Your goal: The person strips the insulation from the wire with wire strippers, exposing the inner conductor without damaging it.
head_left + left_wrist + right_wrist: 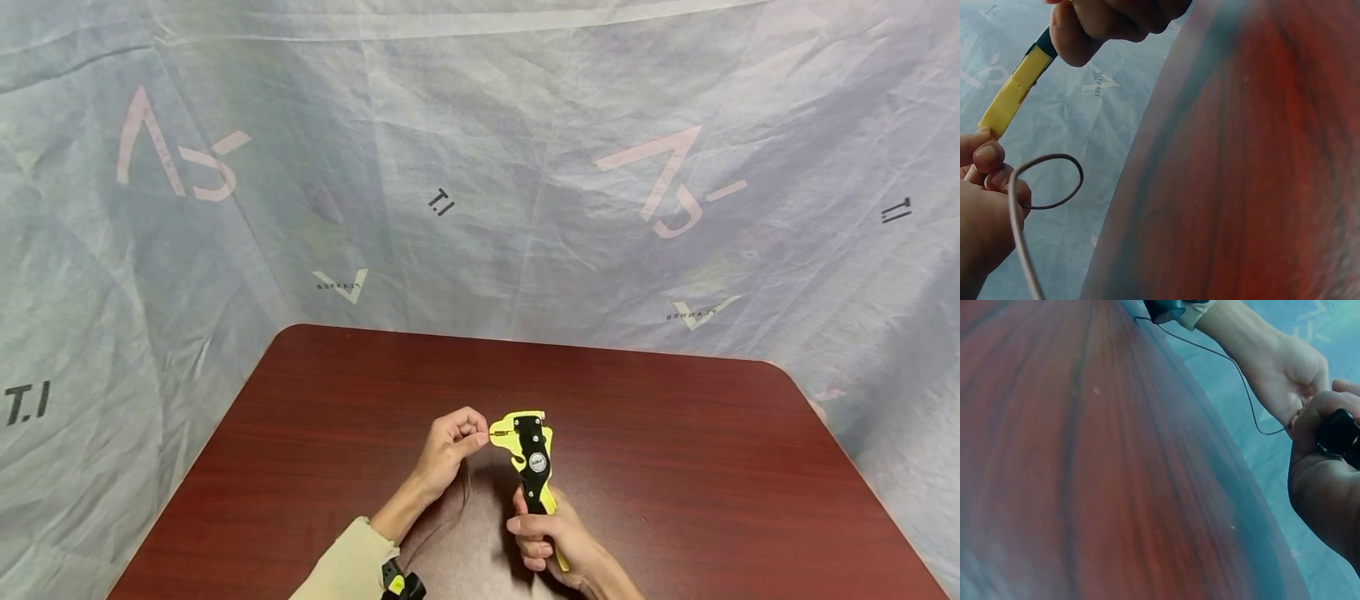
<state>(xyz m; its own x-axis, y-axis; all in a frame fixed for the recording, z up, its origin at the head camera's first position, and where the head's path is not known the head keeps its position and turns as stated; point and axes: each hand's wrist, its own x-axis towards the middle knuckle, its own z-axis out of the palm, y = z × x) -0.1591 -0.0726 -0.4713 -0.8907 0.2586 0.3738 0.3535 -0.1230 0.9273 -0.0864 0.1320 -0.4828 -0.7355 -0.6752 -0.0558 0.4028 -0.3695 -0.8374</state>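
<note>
A yellow and black wire stripper (pixel 534 450) stands upright over the table in the head view, its nose turned to the left. My right hand (pixel 551 533) grips it by the handles. Thumb and fingers of my left hand (pixel 447 454) pinch a thin brownish wire (pixel 1016 231) right at the stripper's nose. From those fingers the wire loops out and hangs back toward the left wrist, as the left wrist view shows. In the right wrist view, the black end of a handle pokes out of my right fist, and most of the tool is hidden.
Under both hands is a dark red wooden table (pixel 675 450) with rounded far corners. Grey fabric sheeting (pixel 480 150) with printed marks hangs behind and at the sides. A black wrist device (pixel 403 583) sits at the left cuff, close to the trailing wire.
</note>
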